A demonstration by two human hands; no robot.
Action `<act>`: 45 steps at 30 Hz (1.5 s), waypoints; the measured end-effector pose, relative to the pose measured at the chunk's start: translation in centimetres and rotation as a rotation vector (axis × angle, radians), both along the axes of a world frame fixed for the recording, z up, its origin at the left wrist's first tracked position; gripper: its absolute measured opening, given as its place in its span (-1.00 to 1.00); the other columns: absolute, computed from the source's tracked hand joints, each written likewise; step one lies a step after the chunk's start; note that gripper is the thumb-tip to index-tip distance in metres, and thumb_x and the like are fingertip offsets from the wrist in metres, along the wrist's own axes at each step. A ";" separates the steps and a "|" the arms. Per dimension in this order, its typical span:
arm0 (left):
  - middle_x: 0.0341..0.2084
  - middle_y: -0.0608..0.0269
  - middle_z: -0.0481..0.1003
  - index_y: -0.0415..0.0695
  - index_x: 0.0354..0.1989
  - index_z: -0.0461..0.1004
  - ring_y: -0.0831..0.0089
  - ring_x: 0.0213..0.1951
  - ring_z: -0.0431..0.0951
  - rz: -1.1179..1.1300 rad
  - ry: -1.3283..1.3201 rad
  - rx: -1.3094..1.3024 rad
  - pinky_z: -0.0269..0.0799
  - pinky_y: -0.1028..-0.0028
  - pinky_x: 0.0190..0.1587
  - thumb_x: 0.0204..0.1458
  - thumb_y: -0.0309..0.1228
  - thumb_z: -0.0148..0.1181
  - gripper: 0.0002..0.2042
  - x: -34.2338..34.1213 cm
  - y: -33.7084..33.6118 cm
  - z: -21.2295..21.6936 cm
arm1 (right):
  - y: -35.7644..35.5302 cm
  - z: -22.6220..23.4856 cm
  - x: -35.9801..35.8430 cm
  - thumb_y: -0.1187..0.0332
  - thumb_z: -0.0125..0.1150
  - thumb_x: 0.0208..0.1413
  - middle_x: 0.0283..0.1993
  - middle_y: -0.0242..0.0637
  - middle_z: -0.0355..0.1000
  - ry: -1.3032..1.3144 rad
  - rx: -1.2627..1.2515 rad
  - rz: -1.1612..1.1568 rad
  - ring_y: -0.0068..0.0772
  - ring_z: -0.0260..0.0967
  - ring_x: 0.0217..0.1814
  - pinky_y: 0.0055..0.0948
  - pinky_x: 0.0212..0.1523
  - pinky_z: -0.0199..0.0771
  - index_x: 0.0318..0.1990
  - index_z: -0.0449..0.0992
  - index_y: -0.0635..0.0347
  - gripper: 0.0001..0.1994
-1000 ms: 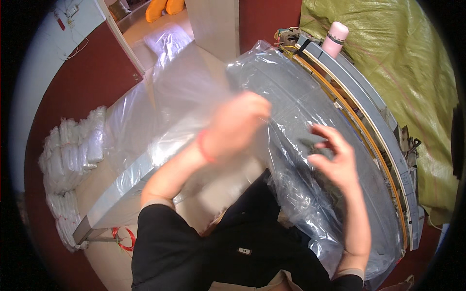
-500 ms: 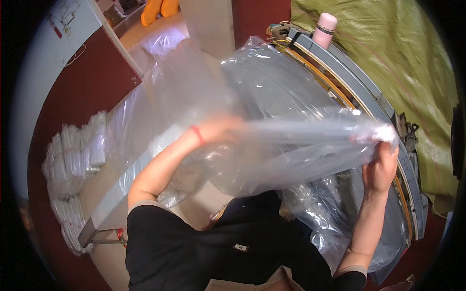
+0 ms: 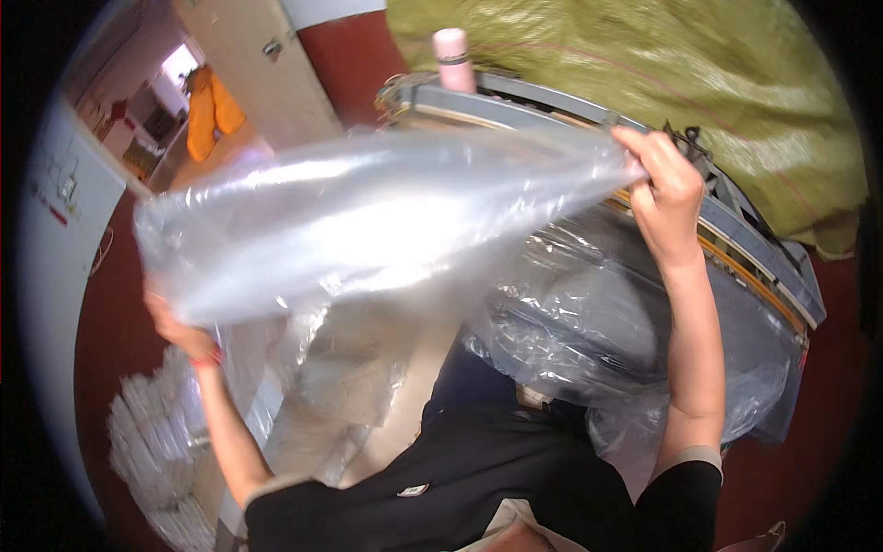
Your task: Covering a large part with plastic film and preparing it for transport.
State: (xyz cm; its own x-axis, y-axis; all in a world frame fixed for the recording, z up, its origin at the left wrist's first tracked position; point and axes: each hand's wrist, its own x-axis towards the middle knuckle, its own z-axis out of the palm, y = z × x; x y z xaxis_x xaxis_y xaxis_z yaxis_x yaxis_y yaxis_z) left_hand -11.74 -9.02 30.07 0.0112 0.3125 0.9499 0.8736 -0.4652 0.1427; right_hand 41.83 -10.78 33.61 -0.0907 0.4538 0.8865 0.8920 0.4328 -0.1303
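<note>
A large clear plastic bag [image 3: 368,221] is stretched across in front of me, blurred in places and shining with glare. My right hand [image 3: 664,198] pinches its narrow, gathered end between thumb and fingers. At the wide end my left hand [image 3: 179,327], wearing a red wristband, grips the lower left corner; its fingertips are partly hidden by the film. Below the raised bag, more clear plastic [image 3: 579,304] lies crumpled over the machine's dark surface beside my lap.
Bundles of folded plastic bags [image 3: 152,451] are stacked at the lower left. A curved metal machine frame [image 3: 561,115] carries a pink bottle [image 3: 453,64]. Behind it hangs a green woven sheet [image 3: 662,64]. A door [image 3: 253,55] stands ajar at the upper left, orange items [image 3: 213,110] beyond.
My left hand has swung out to the left, and my right hand has risen and moved slightly left. The plastic between them is now spread wider and higher. The view has turned.
</note>
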 end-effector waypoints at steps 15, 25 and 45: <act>-0.30 0.14 0.45 -0.21 -0.20 0.40 0.29 -0.26 0.45 -0.978 0.402 -1.139 0.35 0.48 -0.22 -0.17 -0.53 0.11 -0.72 26.6 0.4 -0.4 | -23.8 -3.7 10.9 0.44 0.11 -0.16 -0.55 -0.33 0.37 0.139 -1.272 0.389 -0.31 0.33 -0.54 -0.44 -0.54 0.28 -0.46 0.45 0.09 -0.94; 0.00 0.02 0.24 -0.26 -0.01 0.23 0.17 0.01 0.27 -1.471 0.804 -0.649 0.18 0.37 0.02 -0.15 -0.23 0.19 -0.46 55.9 0.7 -7.0 | -27.6 -10.9 9.7 0.24 0.16 -0.14 -0.73 -0.21 0.23 0.277 -1.514 0.445 -0.21 0.16 -0.68 -0.30 -0.60 0.08 -0.56 0.39 0.19 -0.79; -0.58 0.47 0.40 -0.19 -0.49 0.44 0.75 -0.50 0.31 -1.575 0.128 -1.514 0.23 0.70 -0.42 -0.12 -0.49 0.19 -0.93 64.9 -6.0 -9.4 | -24.0 -14.4 23.1 0.13 0.30 -0.20 -0.23 -0.27 0.38 1.168 -0.623 -0.545 -0.59 0.32 -0.23 -0.61 -0.37 0.34 -0.24 0.41 0.30 -0.56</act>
